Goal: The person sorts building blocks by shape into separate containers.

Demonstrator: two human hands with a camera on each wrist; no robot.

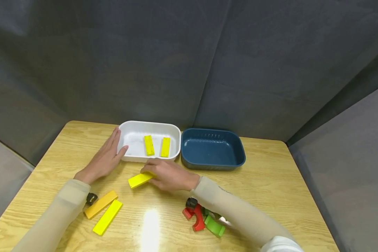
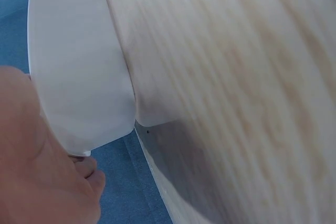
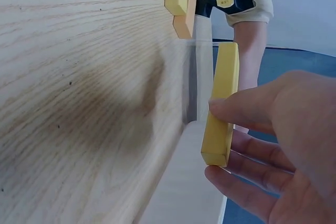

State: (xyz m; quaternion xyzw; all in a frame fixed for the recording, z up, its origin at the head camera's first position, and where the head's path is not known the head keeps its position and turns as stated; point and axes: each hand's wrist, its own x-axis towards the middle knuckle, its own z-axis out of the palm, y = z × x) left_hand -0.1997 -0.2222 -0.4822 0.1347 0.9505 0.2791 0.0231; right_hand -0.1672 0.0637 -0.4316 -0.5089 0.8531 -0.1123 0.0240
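My right hand (image 1: 170, 175) pinches a yellow block (image 1: 140, 180) between thumb and fingers, above the table just in front of the white tub (image 1: 135, 158). In the right wrist view the thumb lies across the long face of this yellow block (image 3: 220, 98). My left hand (image 1: 104, 157) rests against the tub's left end, its fingers stretched along the rim; the left wrist view shows the palm (image 2: 47, 166) beside the white wall (image 2: 79, 66). Two yellow blocks, a left one (image 1: 149, 145) and a right one (image 1: 165, 147), lie inside the tub.
A dark blue tub (image 1: 213, 166) stands right of the white one. At the front left lie an orange block (image 1: 100, 204) and a yellow block (image 1: 107, 217). Red (image 1: 198, 218) and green (image 1: 214, 226) curved pieces lie partly under the right forearm. Dark cloth hangs behind the table.
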